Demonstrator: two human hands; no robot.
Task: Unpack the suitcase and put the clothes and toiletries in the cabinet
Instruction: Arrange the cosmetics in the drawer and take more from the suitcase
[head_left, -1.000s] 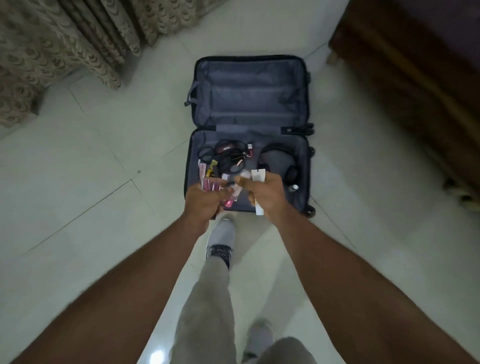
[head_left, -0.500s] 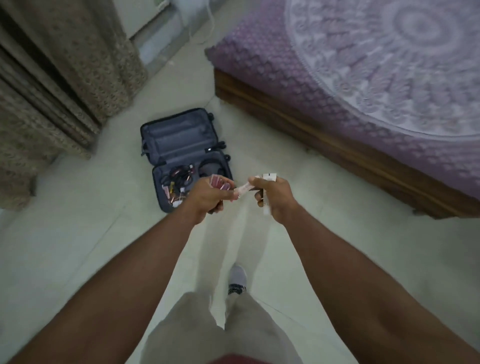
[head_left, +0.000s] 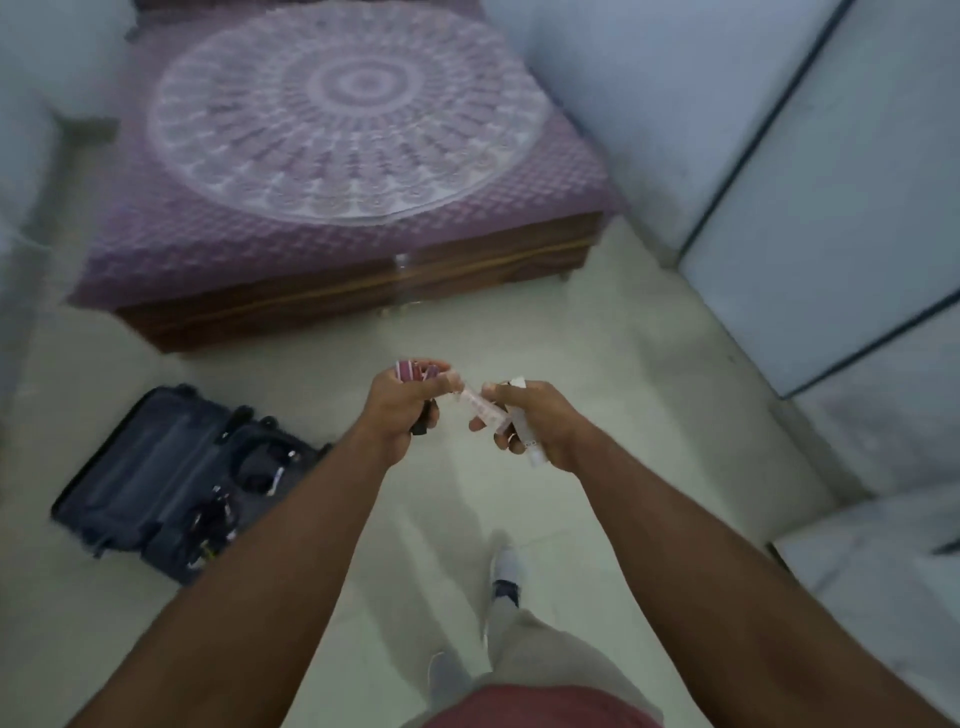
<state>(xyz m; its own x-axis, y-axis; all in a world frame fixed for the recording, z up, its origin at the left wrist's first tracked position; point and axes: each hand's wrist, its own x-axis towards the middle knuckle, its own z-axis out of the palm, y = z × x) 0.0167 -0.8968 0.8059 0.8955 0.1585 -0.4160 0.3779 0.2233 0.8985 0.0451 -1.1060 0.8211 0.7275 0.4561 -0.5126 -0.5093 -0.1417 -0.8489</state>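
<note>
Your left hand (head_left: 410, 400) is gripping a bunch of small pink tubes (head_left: 413, 370); your right hand (head_left: 535, 421) is clutching a white tube (head_left: 527, 439) and pinching a pale pink tube (head_left: 483, 410) that is running slantwise between both hands. You are standing on a pale tiled floor (head_left: 623, 364), the open suitcase (head_left: 171, 483) lying left, a purple-covered bed (head_left: 332, 156) ahead.

At your twelve o'clock the bedspread (head_left: 332, 171) was purple with a white mandala. At nine o'clock the suitcase (head_left: 156, 478) was dark grey-blue. Your left hand (head_left: 402, 402) held pink tubes (head_left: 410, 370).
</note>
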